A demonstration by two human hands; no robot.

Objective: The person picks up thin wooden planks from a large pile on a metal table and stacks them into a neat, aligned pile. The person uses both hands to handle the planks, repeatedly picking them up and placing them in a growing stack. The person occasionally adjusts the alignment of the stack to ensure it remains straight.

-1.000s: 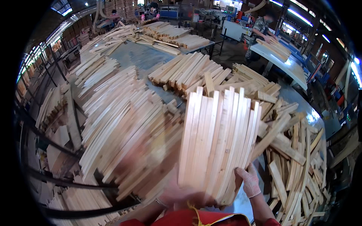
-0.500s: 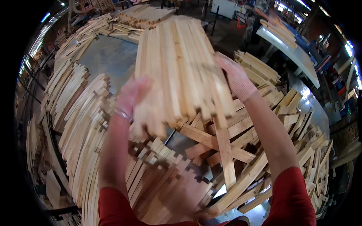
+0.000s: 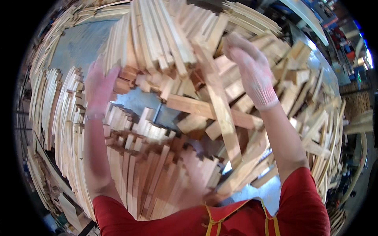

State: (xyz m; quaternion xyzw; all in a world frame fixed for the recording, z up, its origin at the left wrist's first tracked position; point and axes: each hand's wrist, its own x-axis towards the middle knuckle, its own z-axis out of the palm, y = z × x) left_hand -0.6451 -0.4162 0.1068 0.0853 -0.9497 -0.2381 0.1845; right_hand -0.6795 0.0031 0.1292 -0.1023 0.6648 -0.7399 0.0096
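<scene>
A batch of pale wooden strips point(image 3: 153, 37) lies fanned out at the top middle, on and beside other wood. My left hand point(image 3: 100, 86), in a whitish-pink glove, is at the batch's left near corner with thumb and fingers apart; whether it touches the strips I cannot tell. To the right of the batch, my gloved right hand point(image 3: 252, 74) hangs above loose wooden pieces, its fingers loosely bent and blurred, nothing visible in them. Between the hands, a longer plank point(image 3: 218, 102) slants down across a crosswise board point(image 3: 191, 106).
Rows of narrow strips point(image 3: 67, 114) line the left side. Closer to me lie more strips point(image 3: 145, 177) side by side. A jumbled heap of offcuts point(image 3: 311, 114) covers the right. Grey metal tabletop point(image 3: 84, 43) shows at upper left, and a white table edge point(image 3: 307, 15) at upper right.
The strips held between both hands have come down onto the pile and fanned apart. My hands have moved away from each other. The view has tilted nearer to my body.
</scene>
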